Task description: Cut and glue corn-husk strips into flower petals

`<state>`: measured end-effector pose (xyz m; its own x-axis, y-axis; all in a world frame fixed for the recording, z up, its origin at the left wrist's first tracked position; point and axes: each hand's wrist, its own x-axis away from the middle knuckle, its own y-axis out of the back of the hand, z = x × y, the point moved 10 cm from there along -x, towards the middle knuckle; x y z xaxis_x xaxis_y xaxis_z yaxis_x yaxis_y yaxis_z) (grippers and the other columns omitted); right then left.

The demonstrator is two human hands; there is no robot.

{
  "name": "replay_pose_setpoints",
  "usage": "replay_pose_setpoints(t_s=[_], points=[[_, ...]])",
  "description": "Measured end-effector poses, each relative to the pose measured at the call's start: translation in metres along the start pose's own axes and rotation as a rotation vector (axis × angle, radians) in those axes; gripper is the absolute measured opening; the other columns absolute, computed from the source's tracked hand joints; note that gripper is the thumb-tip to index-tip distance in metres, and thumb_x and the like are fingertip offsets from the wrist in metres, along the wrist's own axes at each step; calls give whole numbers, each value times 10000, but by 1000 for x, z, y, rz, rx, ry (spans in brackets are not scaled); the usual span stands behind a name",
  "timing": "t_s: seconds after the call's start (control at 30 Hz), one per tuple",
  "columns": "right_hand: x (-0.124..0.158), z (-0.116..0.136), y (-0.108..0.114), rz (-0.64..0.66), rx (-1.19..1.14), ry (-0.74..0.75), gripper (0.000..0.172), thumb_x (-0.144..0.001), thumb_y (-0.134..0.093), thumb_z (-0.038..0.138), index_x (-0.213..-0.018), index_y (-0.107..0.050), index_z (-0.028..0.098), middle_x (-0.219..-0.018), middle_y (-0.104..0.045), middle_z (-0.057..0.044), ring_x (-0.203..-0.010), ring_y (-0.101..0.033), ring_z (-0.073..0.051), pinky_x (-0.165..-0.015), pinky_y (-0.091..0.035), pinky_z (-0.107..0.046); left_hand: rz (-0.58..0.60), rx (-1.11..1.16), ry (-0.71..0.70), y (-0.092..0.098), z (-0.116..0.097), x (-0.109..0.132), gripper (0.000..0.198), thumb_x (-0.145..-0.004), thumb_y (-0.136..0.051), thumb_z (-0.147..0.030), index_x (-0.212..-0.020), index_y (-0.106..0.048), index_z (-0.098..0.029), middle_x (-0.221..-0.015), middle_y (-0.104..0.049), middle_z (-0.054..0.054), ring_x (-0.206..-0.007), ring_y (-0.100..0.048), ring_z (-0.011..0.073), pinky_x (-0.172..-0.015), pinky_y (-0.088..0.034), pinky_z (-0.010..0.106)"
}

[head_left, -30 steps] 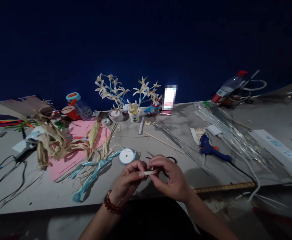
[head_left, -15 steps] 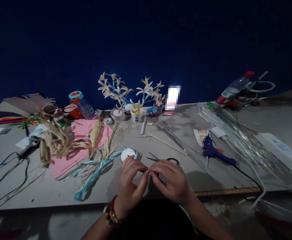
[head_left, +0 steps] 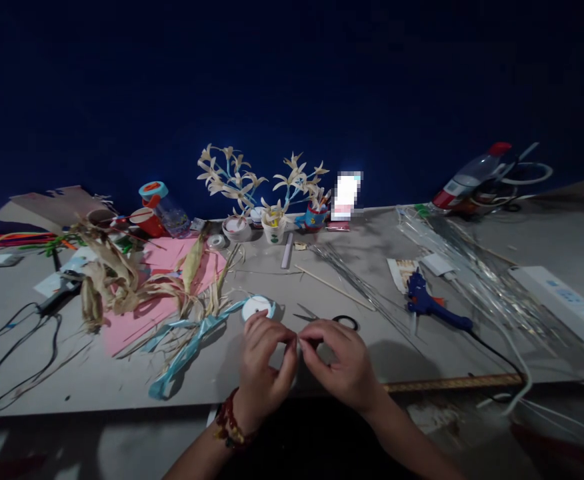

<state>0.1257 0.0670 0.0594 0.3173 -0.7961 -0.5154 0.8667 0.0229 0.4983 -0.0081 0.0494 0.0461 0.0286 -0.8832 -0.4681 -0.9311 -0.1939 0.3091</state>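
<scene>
**Dim craft tabletop, two hands pinching one small piece**

Grey tabletop [head_left: 322, 280] against a dark blue wall, crowded with craft supplies. A white tape roll [head_left: 258, 308] lies near the front edge and serves as the landmark.

Just in front of the roll, the left hand [head_left: 265, 367], with a beaded bracelet [head_left: 229, 420] at the wrist, meets the right hand [head_left: 345, 363]. Each grip is pressed together, thumb and forefinger tips pinching a small piece [head_left: 297, 343] held between the two hands, above the tabletop edge. Fingertips hide nearly all of it, so its long axis and which way it points cannot be told.

The step looks like fine fingertip shaping of that piece; further work would call for a steady, delicate pinch from both sides.

Right of the roll lie scissors [head_left: 329, 320], and further right a blue glue gun [head_left: 435, 303]. Left of the roll trail a pale blue ribbon [head_left: 187, 340] and dried corn husks [head_left: 122, 280] on pink paper [head_left: 157, 293]. Behind the roll stand small pots of husk flowers [head_left: 267, 193].
</scene>
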Motion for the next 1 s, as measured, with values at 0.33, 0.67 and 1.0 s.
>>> replay_pose_setpoints(t_s=[0.33,0.67,1.0], points=[[5,4,14,-154,83,-1,112,-848,-602,123,-809,-613,228,-698,-699,16,-613,-663,-147,-629,-517,-264,-93,-305,-221,8,-16,0,174,-802,-571,-40,-859,-607,-200,-745,-626,2,-753,-615,184,-972,-484,479],[4,0,13,-154,68,-50,108,-846,-603,147,-781,-620,232,-682,-706,19,-602,-665,-146,-610,-524,-259,10,-324,-207,-5,-23,-6,97,-850,-566,-115,-859,-592,-207,-763,-655,10,-777,-632,191,-1006,-448,467],[4,0,23,-197,-17,46,159,-869,-635,87,-901,-668,239,-775,-741,-9,-705,-699,-168,-689,-561,-288,164,377,348,-19,41,-3,233,-953,-526,-308,-816,-658,-173,-753,-596,36,-783,-562,198,-744,-435,310]])
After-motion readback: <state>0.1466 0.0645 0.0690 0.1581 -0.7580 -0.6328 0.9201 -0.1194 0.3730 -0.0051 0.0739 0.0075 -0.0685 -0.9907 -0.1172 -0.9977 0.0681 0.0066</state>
